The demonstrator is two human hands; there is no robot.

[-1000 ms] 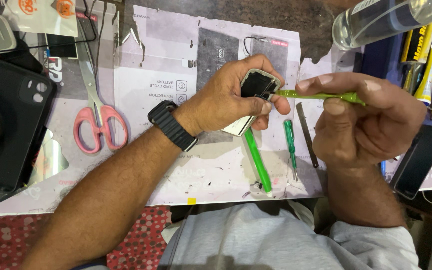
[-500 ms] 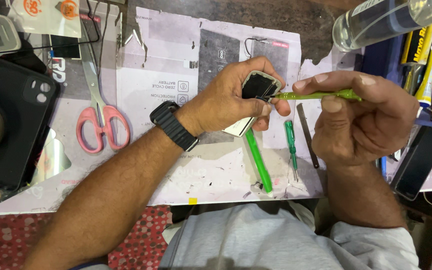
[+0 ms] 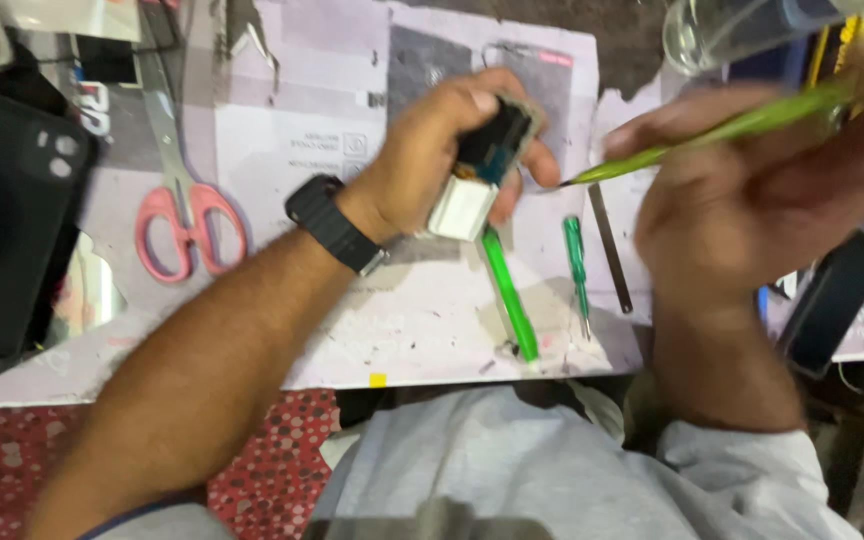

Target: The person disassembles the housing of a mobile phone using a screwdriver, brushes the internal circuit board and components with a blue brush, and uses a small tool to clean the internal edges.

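My left hand [image 3: 442, 150], with a black watch [image 3: 337, 225] on the wrist, grips a small opened smartwatch [image 3: 482, 165] with a white strap stub, its dark inner side turned up. My right hand [image 3: 752, 195] grips a thin green-handled tool [image 3: 722, 130] whose dark tip points left, a short gap from the smartwatch. Both hands hover above a worn white work mat [image 3: 302, 130]. The frame is motion-blurred.
On the mat lie a green pry tool [image 3: 509, 295], a small green screwdriver [image 3: 577, 265], a dark metal strip [image 3: 610, 245] and pink-handled scissors [image 3: 184, 205]. A black phone [image 3: 7, 210] sits at the left, a clear container [image 3: 742, 30] at the top right.
The green tool's tip has drawn back to the right, away from the smartwatch it was touching. The view has moved closer and blurred.
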